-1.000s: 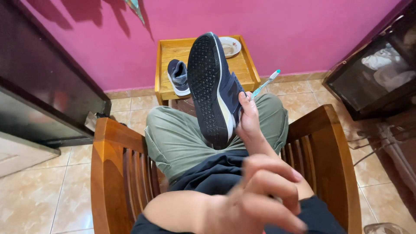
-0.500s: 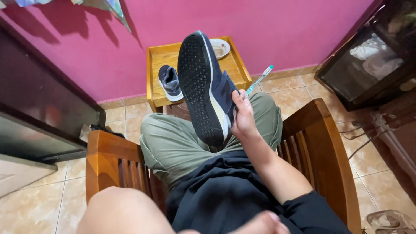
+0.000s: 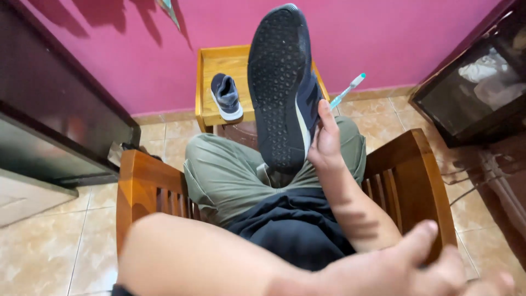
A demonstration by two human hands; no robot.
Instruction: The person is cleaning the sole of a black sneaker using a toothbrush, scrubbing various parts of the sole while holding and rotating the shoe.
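A dark blue shoe (image 3: 282, 87) is held sole-up above the lap by the right hand (image 3: 326, 143), whose fingers are closed around the shoe's side together with a toothbrush (image 3: 347, 90). The left hand (image 3: 408, 268) is seen blurred at the lower edge; its grip cannot be determined. A second shoe (image 3: 226, 96) rests on the wooden table (image 3: 211, 63).

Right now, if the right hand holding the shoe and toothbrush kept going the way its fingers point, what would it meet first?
Probably the wooden side table beyond the knees. The right hand points up and away along the dark shoe, with the toothbrush angled past it. Depth is unclear, so it could pass above the table toward the pink wall.
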